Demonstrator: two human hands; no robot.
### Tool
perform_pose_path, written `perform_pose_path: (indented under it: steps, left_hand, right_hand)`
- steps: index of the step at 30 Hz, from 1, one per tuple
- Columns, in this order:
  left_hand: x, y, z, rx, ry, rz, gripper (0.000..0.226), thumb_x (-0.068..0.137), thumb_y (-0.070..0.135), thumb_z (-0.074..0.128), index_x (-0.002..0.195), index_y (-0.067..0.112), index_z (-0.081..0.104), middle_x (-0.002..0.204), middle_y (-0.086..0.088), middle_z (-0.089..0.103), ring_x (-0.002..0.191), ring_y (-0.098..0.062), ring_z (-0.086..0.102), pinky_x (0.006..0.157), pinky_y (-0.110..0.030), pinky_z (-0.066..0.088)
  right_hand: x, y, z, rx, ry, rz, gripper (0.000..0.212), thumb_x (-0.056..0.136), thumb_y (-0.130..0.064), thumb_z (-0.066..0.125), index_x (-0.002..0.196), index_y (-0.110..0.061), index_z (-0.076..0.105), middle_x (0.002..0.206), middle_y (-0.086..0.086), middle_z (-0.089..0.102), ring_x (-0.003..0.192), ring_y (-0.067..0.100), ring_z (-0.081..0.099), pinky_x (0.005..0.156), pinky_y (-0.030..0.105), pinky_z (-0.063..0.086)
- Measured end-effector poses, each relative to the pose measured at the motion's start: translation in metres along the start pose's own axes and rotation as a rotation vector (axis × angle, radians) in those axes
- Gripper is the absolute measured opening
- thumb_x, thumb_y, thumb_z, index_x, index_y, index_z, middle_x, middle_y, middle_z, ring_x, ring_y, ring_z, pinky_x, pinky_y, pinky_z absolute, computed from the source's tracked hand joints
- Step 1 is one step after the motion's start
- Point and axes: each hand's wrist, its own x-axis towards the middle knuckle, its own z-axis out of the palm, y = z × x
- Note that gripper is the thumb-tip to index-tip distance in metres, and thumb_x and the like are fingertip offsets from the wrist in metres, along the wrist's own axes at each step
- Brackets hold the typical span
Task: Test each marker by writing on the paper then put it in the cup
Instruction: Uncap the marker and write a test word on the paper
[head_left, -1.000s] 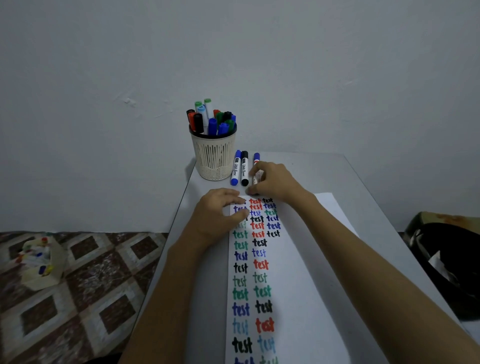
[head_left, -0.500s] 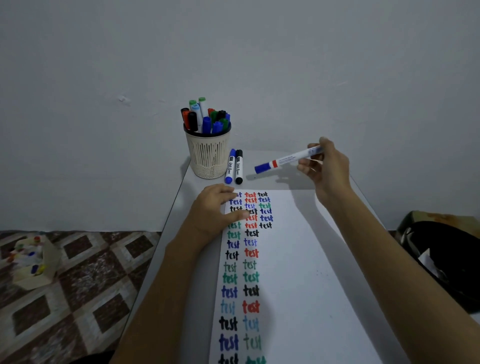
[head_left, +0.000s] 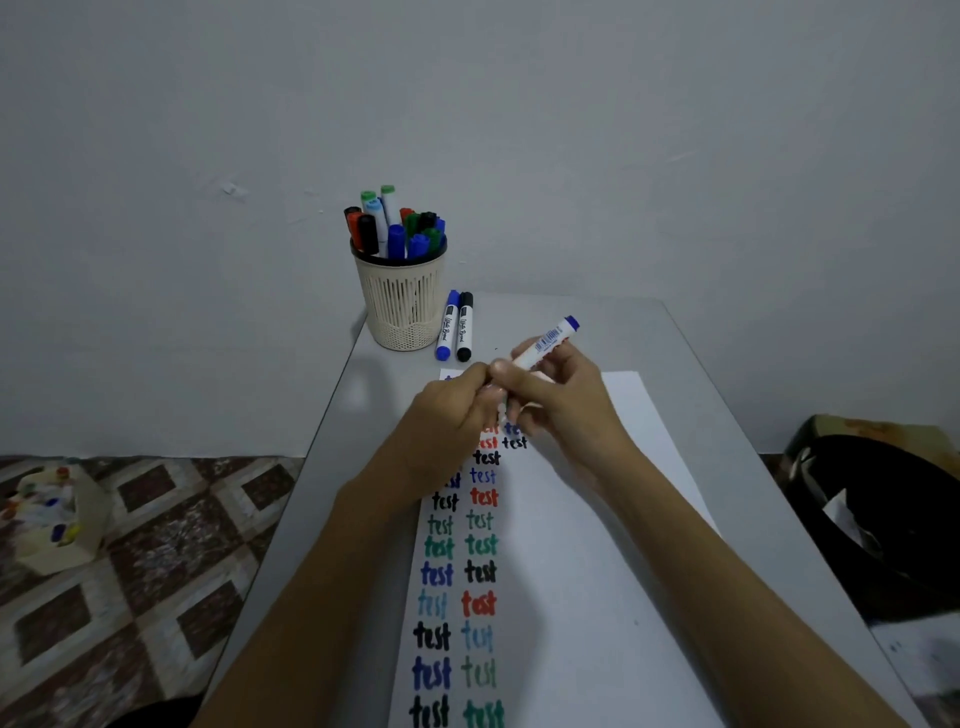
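Grey table: marker held in right hand grip, left hand grip pinching its lower end.

The slotted pen cup looks like matt cream plastic, the held marker has a smooth, slightly glossy white plastic barrel, the paper is matt white, the desk smooth dull grey, and the wall at upper left matt paint with rough flecks.
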Motion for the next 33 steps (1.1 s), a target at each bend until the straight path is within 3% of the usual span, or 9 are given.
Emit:
perform_pose_path:
  steps: [3, 7, 10, 13, 17, 22, 27, 33]
  left_hand:
    - [-0.001, 0.007, 0.0, -0.053, -0.063, -0.042, 0.02, 0.1, 0.021, 0.035, 0.105, 0.01, 0.051, 0.063, 0.001, 0.052, 0.05, -0.006, 0.044, 0.051, -0.019, 0.038]
    - [0.0, 0.012, -0.003, -0.176, -0.172, -0.091, 0.018, 0.1, 0.024, 0.034, 0.111, 0.018, 0.047, 0.065, 0.004, 0.05, 0.053, -0.004, 0.042, 0.053, -0.02, 0.039]
    - [0.001, 0.017, -0.006, -0.242, -0.171, -0.093, 0.021, 0.1, 0.02, 0.035, 0.115, 0.016, 0.049, 0.065, 0.003, 0.046, 0.053, -0.004, 0.039, 0.053, -0.02, 0.037]
    - [0.001, 0.023, -0.01, -0.253, -0.142, -0.071, 0.023, 0.099, 0.015, 0.036, 0.116, 0.011, 0.052, 0.064, 0.006, 0.046, 0.051, 0.001, 0.045, 0.051, -0.011, 0.037]
    - [0.001, 0.027, -0.013, -0.261, -0.111, -0.056, 0.023, 0.098, 0.01, 0.038, 0.115, 0.008, 0.053, 0.063, 0.007, 0.047, 0.051, 0.003, 0.047, 0.05, -0.008, 0.036]
    - [0.001, 0.029, -0.014, -0.236, -0.09, -0.047, 0.02, 0.097, 0.01, 0.04, 0.11, 0.008, 0.056, 0.062, 0.004, 0.048, 0.053, -0.001, 0.045, 0.052, -0.013, 0.039]
    - [0.0, 0.031, -0.014, -0.183, -0.055, -0.02, 0.02, 0.097, 0.011, 0.041, 0.109, 0.012, 0.057, 0.062, 0.0, 0.049, 0.058, -0.017, 0.046, 0.056, -0.036, 0.045]
    - [0.0, 0.029, -0.013, -0.183, -0.056, -0.024, 0.021, 0.097, 0.012, 0.042, 0.111, 0.009, 0.057, 0.063, 0.0, 0.049, 0.057, -0.015, 0.045, 0.056, -0.036, 0.044]
  right_hand:
    - [0.001, -0.003, -0.001, -0.031, 0.004, -0.049, 0.029, 0.079, -0.002, 0.074, 0.098, 0.011, 0.056, 0.074, 0.019, 0.06, 0.049, 0.018, 0.053, 0.042, 0.023, 0.041]
    - [0.002, -0.008, -0.003, -0.019, 0.016, -0.08, 0.024, 0.079, 0.001, 0.073, 0.094, 0.008, 0.056, 0.074, 0.018, 0.06, 0.049, 0.017, 0.05, 0.041, 0.023, 0.038]
    - [0.002, -0.01, -0.004, -0.003, 0.001, -0.082, 0.019, 0.08, -0.001, 0.072, 0.09, 0.002, 0.056, 0.074, 0.02, 0.06, 0.048, 0.017, 0.047, 0.042, 0.023, 0.037]
    - [0.001, -0.012, -0.004, 0.024, -0.028, -0.075, 0.017, 0.081, -0.002, 0.071, 0.089, 0.0, 0.055, 0.075, 0.025, 0.056, 0.049, 0.02, 0.042, 0.043, 0.022, 0.037]
    - [0.001, -0.012, -0.005, 0.054, -0.067, -0.063, 0.014, 0.083, -0.001, 0.069, 0.08, -0.002, 0.055, 0.07, 0.02, 0.053, 0.047, 0.018, 0.038, 0.043, 0.021, 0.036]
    - [0.002, -0.012, -0.006, 0.075, -0.101, -0.067, 0.015, 0.082, 0.0, 0.068, 0.077, -0.005, 0.055, 0.067, 0.017, 0.054, 0.047, 0.017, 0.039, 0.044, 0.021, 0.034]
    - [0.002, -0.013, -0.007, 0.088, -0.119, -0.065, 0.014, 0.082, 0.0, 0.067, 0.077, -0.004, 0.055, 0.066, 0.016, 0.055, 0.045, 0.014, 0.04, 0.043, 0.02, 0.035]
    - [0.002, -0.012, -0.007, 0.11, -0.137, -0.064, 0.018, 0.081, 0.004, 0.066, 0.073, -0.006, 0.053, 0.056, 0.007, 0.056, 0.041, 0.011, 0.041, 0.041, 0.019, 0.034]
